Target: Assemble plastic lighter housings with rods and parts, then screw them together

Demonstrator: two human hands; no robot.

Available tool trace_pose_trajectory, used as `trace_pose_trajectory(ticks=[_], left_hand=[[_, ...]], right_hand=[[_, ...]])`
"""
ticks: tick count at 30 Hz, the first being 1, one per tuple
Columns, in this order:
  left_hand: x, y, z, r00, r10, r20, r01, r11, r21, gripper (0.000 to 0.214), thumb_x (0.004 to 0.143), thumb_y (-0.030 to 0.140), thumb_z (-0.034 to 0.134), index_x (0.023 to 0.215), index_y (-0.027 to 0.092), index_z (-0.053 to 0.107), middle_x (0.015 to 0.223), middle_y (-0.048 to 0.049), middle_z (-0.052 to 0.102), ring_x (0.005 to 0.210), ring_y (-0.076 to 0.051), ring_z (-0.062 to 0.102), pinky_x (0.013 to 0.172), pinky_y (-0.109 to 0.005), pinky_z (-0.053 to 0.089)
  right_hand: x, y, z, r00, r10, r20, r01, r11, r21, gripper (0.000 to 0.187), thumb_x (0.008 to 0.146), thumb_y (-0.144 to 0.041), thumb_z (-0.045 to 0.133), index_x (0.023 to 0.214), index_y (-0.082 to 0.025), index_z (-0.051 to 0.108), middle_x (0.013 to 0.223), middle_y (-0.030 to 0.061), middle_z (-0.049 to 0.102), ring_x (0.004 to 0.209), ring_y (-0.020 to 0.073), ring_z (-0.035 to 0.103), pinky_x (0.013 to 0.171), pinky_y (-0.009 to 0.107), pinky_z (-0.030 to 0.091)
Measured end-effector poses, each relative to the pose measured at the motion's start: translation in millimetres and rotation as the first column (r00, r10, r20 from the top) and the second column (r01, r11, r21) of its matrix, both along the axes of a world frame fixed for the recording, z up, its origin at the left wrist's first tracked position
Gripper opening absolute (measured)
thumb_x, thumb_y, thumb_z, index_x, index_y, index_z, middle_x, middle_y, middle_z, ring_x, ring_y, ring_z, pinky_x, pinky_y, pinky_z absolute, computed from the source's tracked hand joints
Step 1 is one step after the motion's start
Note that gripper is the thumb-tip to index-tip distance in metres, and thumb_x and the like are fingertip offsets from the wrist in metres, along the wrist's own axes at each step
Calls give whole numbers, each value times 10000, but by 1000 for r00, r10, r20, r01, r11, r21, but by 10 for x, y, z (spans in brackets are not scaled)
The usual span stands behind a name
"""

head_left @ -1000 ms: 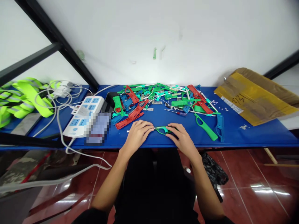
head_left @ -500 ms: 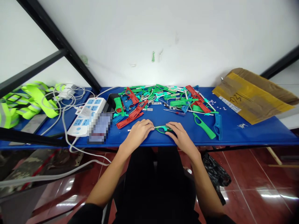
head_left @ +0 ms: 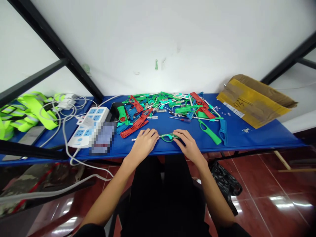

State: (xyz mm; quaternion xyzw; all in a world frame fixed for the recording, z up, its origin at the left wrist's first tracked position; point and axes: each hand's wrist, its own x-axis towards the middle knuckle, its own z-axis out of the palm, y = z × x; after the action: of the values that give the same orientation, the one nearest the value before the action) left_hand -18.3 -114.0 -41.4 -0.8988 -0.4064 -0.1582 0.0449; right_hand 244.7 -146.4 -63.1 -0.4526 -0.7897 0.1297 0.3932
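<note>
At the front of the blue table, a green long-nosed lighter (head_left: 170,137) lies between my hands, its trigger loop and teal trigger showing. My left hand (head_left: 145,142) is closed at its left end, fingertips pinched by the metal tube. My right hand (head_left: 188,144) grips the handle end, thumb below and fingers on top, covering much of it. Beyond the hands spreads a heap of red, green and blue lighter shells (head_left: 161,102) with metal tubes and wires. A screwdriver (head_left: 184,119) rests in front of the heap.
To the left are a white power strip (head_left: 85,128), a blurred phone (head_left: 102,138), loose cables and yellow reflective straps (head_left: 37,108). A taped cardboard box (head_left: 256,102) stands at the right. A green shell (head_left: 209,132) and a blue one (head_left: 223,131) lie right of my hands.
The view has shifted slightly, so most things sit a little further left. Both hands keep their hold on the lighter, with only slight finger movement.
</note>
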Motion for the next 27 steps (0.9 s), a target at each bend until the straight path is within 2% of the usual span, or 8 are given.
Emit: trace_pose_trajectory(ticks=[5,9,13,15,18,20,24,27], left_hand=[[-141,-3,-63,1000,17,0,-17,998,53,205,1123,257,556,1161,212,752,1167,-87,778,1068,-290,657,929,-454,430],[-196,-48,-157,997,39,72,-43,997,62,257,1134,247,521,1253,215,747,1240,-101,785,1129,-295,666,973,-468,439],[-202,-88,-221,990,43,137,-49,998,39,266,1136,251,519,1276,215,741,1273,-108,785,1155,-294,674,981,-467,451],[-210,-94,-237,988,43,147,-49,998,34,269,1135,258,521,1287,214,738,1284,-110,784,1171,-294,677,992,-468,458],[-226,-101,-252,984,52,168,-60,997,40,301,1133,275,533,1367,203,710,1326,-116,777,1218,-302,673,1046,-481,464],[-233,-110,-257,978,59,199,-66,997,33,347,1128,305,554,1435,203,678,1356,-121,770,1257,-309,664,1095,-497,462],[-236,-133,-252,955,63,291,-61,998,-13,389,1124,341,568,1480,208,653,1382,-126,758,1306,-302,651,1130,-502,485],[-249,-147,-248,925,77,371,-65,997,-45,374,1124,329,566,1466,214,662,1367,-129,759,1327,-295,643,1151,-509,495]], right_hand=[[-3,-21,-19,1000,16,25,-16,1000,14,290,1153,-298,514,1376,-277,698,1373,127,731,1306,283,682,1149,532,547],[7,41,25,998,23,66,-25,999,23,297,1146,-313,532,1394,-283,692,1383,127,729,1307,289,682,1137,537,547],[-78,492,257,966,45,254,-50,999,15,335,1132,-322,544,1421,-247,694,1446,157,687,1369,313,644,1178,547,522],[-190,853,384,900,36,433,-14,998,-54,343,1136,-279,512,1423,-216,689,1470,162,669,1380,304,629,1200,509,507],[-412,1358,492,856,37,515,24,993,-111,323,1095,-165,527,1353,-121,715,1391,221,699,1291,347,666,1089,503,567],[-555,1578,507,838,37,544,43,990,-134,312,1047,-69,515,1263,-76,741,1320,261,717,1250,380,676,1005,504,590],[-684,1715,514,837,37,547,52,988,-148,331,979,14,499,1169,-69,757,1271,283,716,1241,389,664,944,472,586],[-566,1629,545,872,13,489,59,989,-132,324,990,-46,553,1249,-113,737,1312,239,691,1181,343,679,922,428,583]])
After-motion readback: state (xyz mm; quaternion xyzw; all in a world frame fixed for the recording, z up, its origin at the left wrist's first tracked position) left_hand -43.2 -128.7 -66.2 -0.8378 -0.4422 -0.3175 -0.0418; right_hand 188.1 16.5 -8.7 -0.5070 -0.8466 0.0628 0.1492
